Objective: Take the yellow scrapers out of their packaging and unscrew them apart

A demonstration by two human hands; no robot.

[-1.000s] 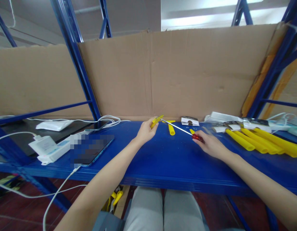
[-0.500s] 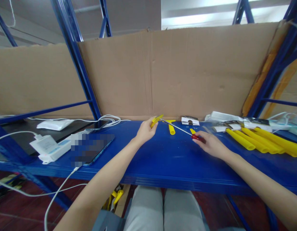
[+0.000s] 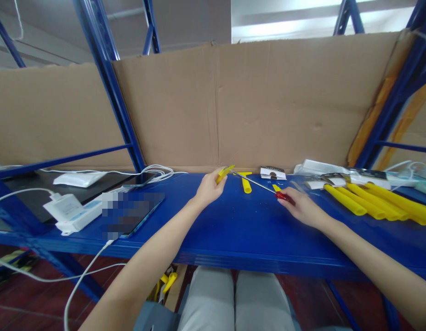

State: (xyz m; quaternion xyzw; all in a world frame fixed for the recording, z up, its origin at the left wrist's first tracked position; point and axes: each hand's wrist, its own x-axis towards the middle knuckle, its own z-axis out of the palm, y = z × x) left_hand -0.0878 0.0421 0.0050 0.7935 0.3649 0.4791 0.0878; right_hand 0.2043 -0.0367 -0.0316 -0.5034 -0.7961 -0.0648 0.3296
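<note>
My left hand [image 3: 210, 187] is closed on a small yellow plastic piece [image 3: 225, 173], holding it above the back of the blue shelf [image 3: 226, 230]. My right hand [image 3: 303, 208] grips the red handle of a screwdriver [image 3: 264, 186]. Its long metal shaft points left, with the tip at or close to the yellow piece; whether they touch I cannot tell. Behind the shaft lies a yellow T-shaped part [image 3: 246, 184] with a round tube. A smaller yellow bit [image 3: 276, 188] rests just past the screwdriver handle.
Several yellow tubes [image 3: 378, 202] lie at the right beside white packets [image 3: 319, 168]. A small white card box [image 3: 272, 173] stands at the back. On the left are a tablet-like device [image 3: 140, 214], a power strip [image 3: 82, 216] and white cables [image 3: 157, 171]. Cardboard [image 3: 254, 105] walls the rear.
</note>
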